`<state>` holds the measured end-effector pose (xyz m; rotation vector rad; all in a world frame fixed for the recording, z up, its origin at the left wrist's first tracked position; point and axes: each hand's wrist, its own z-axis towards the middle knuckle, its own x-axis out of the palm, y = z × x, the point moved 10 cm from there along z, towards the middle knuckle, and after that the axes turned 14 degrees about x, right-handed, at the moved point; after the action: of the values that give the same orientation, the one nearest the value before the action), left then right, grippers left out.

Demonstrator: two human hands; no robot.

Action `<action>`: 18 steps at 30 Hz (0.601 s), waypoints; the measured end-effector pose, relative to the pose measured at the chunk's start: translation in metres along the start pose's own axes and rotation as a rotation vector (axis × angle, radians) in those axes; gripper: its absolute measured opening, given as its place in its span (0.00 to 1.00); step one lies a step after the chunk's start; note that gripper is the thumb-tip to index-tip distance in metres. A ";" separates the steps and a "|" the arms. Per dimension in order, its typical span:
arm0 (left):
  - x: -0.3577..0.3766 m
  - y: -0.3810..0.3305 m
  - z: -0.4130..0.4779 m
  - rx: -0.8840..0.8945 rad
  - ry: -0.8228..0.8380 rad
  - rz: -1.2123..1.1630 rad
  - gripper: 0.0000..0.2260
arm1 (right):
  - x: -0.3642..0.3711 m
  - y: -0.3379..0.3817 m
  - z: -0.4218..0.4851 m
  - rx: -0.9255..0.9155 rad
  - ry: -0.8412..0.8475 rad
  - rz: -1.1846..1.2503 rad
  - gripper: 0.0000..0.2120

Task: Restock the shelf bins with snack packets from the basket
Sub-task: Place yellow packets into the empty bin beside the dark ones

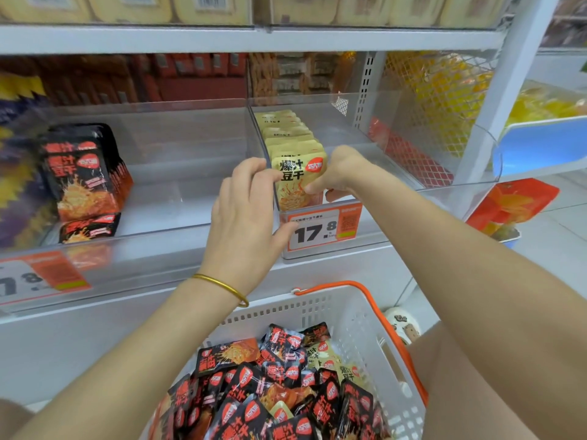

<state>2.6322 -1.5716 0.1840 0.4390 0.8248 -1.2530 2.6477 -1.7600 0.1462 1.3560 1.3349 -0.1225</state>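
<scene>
Presently: beige snack packets (293, 173), upright row, in right clear bin (374, 144), 12 o'clock from white basket (349, 312). Left hand (244, 201), gold bangle (222, 285) at its wrist, fingertips curled onto the row's left edge. Right hand (333, 173) pinches the front packet's right edge. Price label (320, 228) at 6 o'clock of the row. Left clear bin (178, 173), at 9 o'clock, holds shelved black packets (84, 176). Loose black snack packets (279, 392) heaped in the basket.
</scene>
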 end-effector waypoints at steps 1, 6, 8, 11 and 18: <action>0.000 0.000 -0.001 -0.003 0.001 0.013 0.29 | -0.002 0.000 -0.002 -0.002 -0.003 0.017 0.20; 0.000 -0.002 -0.006 -0.008 -0.011 0.068 0.30 | -0.017 0.002 -0.020 -0.014 -0.081 0.009 0.19; -0.008 -0.007 -0.010 0.006 -0.066 0.061 0.27 | -0.028 0.003 -0.032 -0.039 -0.148 0.023 0.24; -0.019 -0.022 -0.027 0.090 -0.121 0.030 0.20 | -0.058 -0.003 -0.084 -0.227 -0.344 0.162 0.21; 0.069 -0.022 -0.102 0.095 0.356 -0.078 0.16 | 0.100 -0.103 -0.087 -0.085 0.230 -0.405 0.04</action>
<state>2.5865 -1.5515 0.0700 0.7270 1.0935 -1.3088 2.5553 -1.6698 0.0392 1.0360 1.7795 -0.1852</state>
